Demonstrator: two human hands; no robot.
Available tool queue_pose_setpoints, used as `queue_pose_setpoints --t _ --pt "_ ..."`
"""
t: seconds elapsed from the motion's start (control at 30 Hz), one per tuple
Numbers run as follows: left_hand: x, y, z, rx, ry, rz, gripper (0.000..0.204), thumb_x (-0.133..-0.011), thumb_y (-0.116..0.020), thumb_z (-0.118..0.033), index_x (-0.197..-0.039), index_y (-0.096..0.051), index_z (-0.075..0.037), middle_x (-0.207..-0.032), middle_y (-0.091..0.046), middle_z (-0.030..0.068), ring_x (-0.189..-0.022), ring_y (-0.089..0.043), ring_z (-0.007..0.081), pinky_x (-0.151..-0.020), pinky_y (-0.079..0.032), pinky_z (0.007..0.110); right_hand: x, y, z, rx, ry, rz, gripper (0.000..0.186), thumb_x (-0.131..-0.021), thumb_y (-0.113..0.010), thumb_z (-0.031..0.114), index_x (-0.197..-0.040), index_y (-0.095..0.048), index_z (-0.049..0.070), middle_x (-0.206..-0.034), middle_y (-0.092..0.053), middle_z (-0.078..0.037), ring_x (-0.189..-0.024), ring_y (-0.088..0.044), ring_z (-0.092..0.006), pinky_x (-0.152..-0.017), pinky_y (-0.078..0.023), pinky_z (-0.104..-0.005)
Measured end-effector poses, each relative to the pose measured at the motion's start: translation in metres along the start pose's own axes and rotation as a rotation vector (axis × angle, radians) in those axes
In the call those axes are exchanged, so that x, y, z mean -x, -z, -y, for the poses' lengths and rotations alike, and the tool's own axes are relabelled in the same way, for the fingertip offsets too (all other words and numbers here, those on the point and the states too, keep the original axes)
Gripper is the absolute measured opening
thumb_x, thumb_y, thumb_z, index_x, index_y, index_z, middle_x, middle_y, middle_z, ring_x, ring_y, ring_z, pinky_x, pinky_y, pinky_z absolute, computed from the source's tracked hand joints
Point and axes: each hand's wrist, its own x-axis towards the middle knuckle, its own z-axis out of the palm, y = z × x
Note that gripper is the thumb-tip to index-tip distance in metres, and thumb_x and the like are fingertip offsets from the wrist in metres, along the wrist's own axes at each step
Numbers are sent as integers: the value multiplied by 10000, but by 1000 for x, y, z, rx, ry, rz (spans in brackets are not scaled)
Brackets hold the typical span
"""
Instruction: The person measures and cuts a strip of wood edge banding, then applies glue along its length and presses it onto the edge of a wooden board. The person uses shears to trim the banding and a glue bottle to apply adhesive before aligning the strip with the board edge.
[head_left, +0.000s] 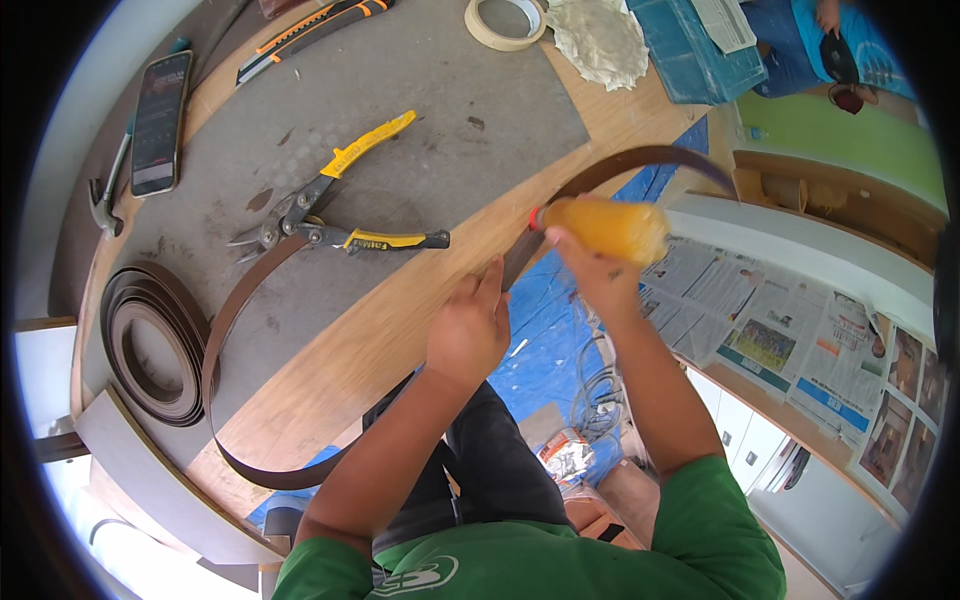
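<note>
My right hand (598,278) grips a squeeze bottle of yellow-orange contents (610,228), tipped on its side. The bottle's red cap points left, close to a brown edging strip (640,158). Lower left of it, my left hand (468,335) is closed on the strip, its index finger stretched along it; the thumb is hidden. Part of the strip passes behind my left forearm and loops back toward a brown coil (155,345) at the left of the table. Tin snips (300,220) with yellow-and-black handles lie spread on the grey sheet, touching the strip.
A phone (160,120), hammer (105,200), utility knife (310,35), masking tape roll (480,30), crumpled cream wad (600,45) and teal box (700,60) lie around the wooden table (340,370). Newspapers (770,330) cover a counter at right. Another person (850,50) sits far right.
</note>
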Motion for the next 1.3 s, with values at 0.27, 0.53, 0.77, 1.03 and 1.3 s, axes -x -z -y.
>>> queue_pose_setpoints --t 0.27,0.53,0.77,1.03,1.3 --pt "-1 -5 -1 17 25 -3 467 -924 -696 -126 -1371 -616 -20 -936 -646 201 -807 -681 407 -710 -564 492 8 4 -11 56 10 90 333 -884 -826 64 -1170 -678 -22 -1070 -729 -74 -994 -692 -145 -863 -561 -297" --pt "2 0 -6 -26 10 -38 445 -922 -697 -132 -1353 -637 -39 -937 -640 203 -782 -678 405 -695 -563 492 11 1 4 33 -68 56 237 -878 -831 68 -1067 -713 -14 -995 -745 -48 -945 -708 -122 -773 -574 -283" --pt "3 1 -7 -16 52 -18 431 -931 -696 -149 -1337 -628 -21 -981 -648 209 -822 -688 419 -710 -566 496 23 -1 -10 57 52 18 370 -849 -866 90 -1150 -681 -19 -1022 -740 -60 -928 -701 -119 -786 -572 -280" --pt "2 4 -7 -59 12 -49 369 -952 -693 -192 -1241 -554 -10 -1050 -630 214 -803 -707 433 -684 -599 494 32 6 -14 120 16 127 426 -864 -857 93 -1221 -654 -21 -1089 -736 -71 -952 -700 -129 -816 -573 -281" --pt "37 27 0 -129 131 -26 411 -907 -748 -228 -1260 -611 -68 -1068 -657 178 -919 -696 418 -764 -573 495 5 18 -29 2 -53 86 376 -884 -818 17 -1212 -644 -40 -1102 -733 -93 -979 -702 -136 -864 -567 -277"
